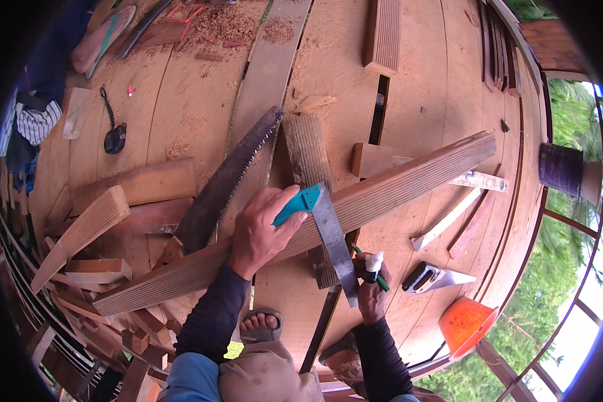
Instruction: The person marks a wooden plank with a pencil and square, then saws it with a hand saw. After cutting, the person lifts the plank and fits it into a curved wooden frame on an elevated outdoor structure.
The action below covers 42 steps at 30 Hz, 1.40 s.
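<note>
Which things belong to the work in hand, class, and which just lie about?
In use:
- teal-handled square, left hand
- green pencil or pen, right hand
- grooved plank under the square

Apparently lying about:
- black tape measure
- orange container
- long toothed saw

The beam point(368, 199) is ribbed wood, seemingly matt.

Left grip point(264, 224): closed on the handle of the square point(335, 248), back of the hand upward. Left forearm point(208, 311): dark sleeve, slanting up toward the square's handle. Right grip point(371, 298): fingers curled, just beside the square's lower end. Right forearm point(382, 358): dark sleeve, below the square. Left foot point(261, 323): sandalled, below and left of the square.
</note>
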Each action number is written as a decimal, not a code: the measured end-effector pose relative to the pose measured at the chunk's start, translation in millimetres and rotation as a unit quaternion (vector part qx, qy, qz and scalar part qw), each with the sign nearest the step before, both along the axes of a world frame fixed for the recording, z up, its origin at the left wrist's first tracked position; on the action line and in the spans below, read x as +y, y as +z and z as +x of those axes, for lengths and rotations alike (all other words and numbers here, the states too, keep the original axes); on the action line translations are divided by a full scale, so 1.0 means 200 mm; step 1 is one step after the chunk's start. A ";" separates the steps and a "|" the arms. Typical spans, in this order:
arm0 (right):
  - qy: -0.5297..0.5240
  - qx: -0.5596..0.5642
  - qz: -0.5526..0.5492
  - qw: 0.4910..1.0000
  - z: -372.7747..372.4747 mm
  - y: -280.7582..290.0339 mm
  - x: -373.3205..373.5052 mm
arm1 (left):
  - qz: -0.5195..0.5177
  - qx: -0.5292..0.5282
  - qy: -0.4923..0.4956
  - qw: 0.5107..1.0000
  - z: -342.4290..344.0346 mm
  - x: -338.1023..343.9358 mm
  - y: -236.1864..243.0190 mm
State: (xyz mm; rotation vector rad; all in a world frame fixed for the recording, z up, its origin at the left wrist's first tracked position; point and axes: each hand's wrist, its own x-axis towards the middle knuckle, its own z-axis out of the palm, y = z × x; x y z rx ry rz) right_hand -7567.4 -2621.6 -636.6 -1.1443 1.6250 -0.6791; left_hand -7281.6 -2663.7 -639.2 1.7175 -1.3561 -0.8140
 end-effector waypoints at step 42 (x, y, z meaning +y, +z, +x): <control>0.067 -0.031 0.022 0.997 0.03 -0.04 0.02 | -0.025 -0.073 -0.001 0.997 -0.01 0.04 -0.03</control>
